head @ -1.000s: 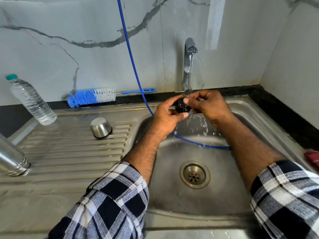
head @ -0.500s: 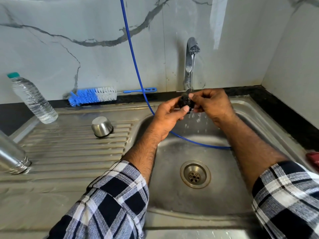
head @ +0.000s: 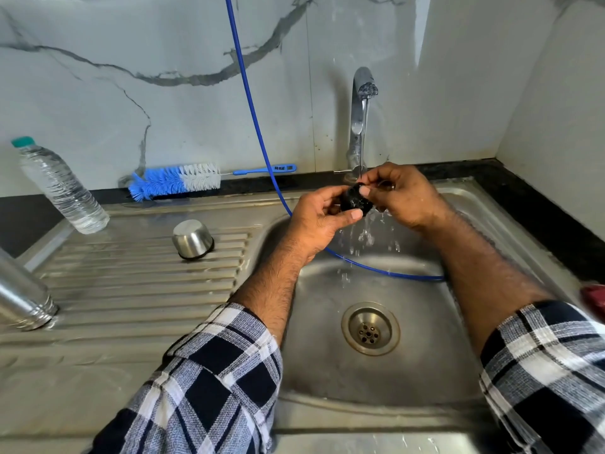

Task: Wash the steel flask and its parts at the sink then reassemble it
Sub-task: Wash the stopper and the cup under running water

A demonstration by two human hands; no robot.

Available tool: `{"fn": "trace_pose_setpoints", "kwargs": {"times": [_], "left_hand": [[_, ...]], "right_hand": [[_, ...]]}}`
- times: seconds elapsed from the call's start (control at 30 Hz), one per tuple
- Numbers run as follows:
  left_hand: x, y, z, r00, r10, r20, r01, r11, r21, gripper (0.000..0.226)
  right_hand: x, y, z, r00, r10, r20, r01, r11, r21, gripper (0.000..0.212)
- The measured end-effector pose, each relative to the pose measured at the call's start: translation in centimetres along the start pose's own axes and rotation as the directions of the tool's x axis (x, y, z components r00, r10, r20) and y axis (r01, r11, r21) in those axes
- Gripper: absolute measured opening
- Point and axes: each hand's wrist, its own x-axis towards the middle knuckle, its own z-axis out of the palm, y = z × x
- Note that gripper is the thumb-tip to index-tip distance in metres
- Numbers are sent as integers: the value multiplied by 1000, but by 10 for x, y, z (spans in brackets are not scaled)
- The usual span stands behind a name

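Both hands hold a small black flask stopper (head: 354, 198) under the running tap (head: 361, 116), above the sink basin (head: 370, 371). My left hand (head: 319, 217) grips it from the left and below, my right hand (head: 404, 196) from the right with the thumb on top. Water runs over the stopper and splashes down into the basin. The steel flask body (head: 23, 294) stands upside down at the left edge of the drainboard, partly cut off. A steel cup lid (head: 192, 239) sits mouth down on the drainboard.
A blue and white bottle brush (head: 176, 180) lies along the back ledge. A clear plastic water bottle (head: 59, 185) stands at the back left. A blue hose (head: 258, 132) hangs down the wall and curves through the basin. A red object (head: 594, 299) shows at the right edge.
Both hands stayed under the tap with the stopper, shifting it slightly between the fingers. Water keeps splashing below it. Nothing else moved.
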Motion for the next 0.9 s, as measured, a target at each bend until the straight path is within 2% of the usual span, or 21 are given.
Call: {"fn": "trace_pose_setpoints", "kwargs": {"times": [0.07,0.33,0.43,0.5,0.6,0.77,0.83,0.9], "left_hand": [[0,-1,-1,1000,3,-10,-3,1000,6,52],[4,-1,7,988,10,-154,-1,998,63,48],[6,-2,8,981,25,-194,-6,995,98,49],[4,0,11,977,40,-207,-6,986,164,53],[3,-3,14,981,45,-191,-2,976,219,58],[3,-8,14,994,-56,-99,73,981,181,70],[2,-9,17,993,-53,-108,75,974,215,61],[2,-10,19,989,-56,-137,86,971,222,55]], "right_hand": [[0,-2,2,1000,-2,15,2,1000,8,11],[3,-2,8,984,-130,-123,119,989,-89,17],[2,-3,9,984,-131,-118,131,991,-12,8],[3,-3,12,978,-135,-159,135,991,-13,25],[5,1,15,972,-103,-212,84,992,-96,22],[5,8,8,979,-54,-199,44,997,-57,8],[3,8,6,984,-38,-176,32,999,-37,5],[2,11,3,993,1,-119,-2,1000,-10,10]]}}
